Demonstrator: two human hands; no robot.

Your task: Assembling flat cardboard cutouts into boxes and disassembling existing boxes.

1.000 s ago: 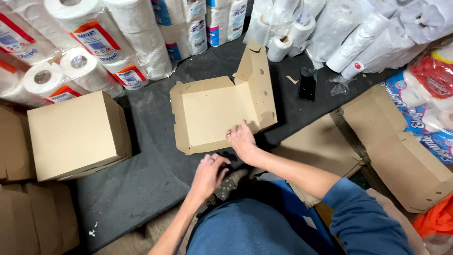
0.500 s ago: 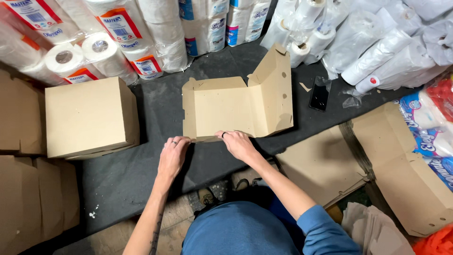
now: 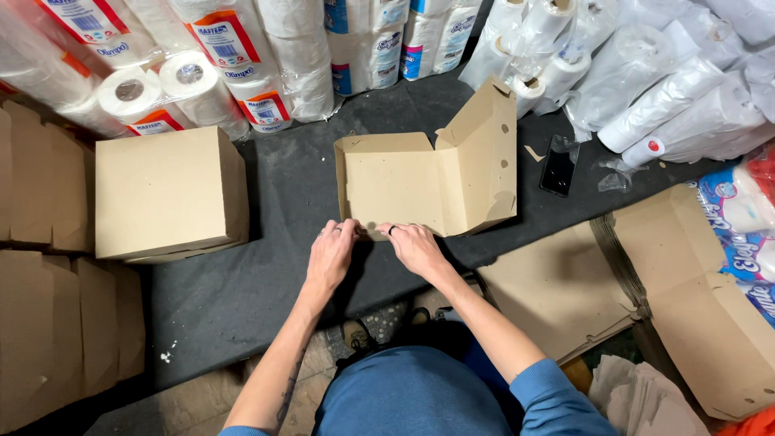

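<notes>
I see scene evenly lit, light from above, quite bright, no dark corners except lower left. Soft short shadows under my left hand [image 3: 331, 254] and right hand [image 3: 416, 246] on dark cloth [image 3: 282, 202]. Raised flap of open cardboard box [image 3: 404, 182] throws faint shadow inside. Mild glare on plastic-wrapped paper rolls [image 3: 670, 97] and on phone [image 3: 559, 165]. Focus sharp in centre. Edges bend a little, wide lens. No motion blur.

near flap of the half-folded cardboard box [image 3: 404, 186] under both hands' fingertips; paper rolls [image 3: 202, 81] cropped at the top edge
</notes>
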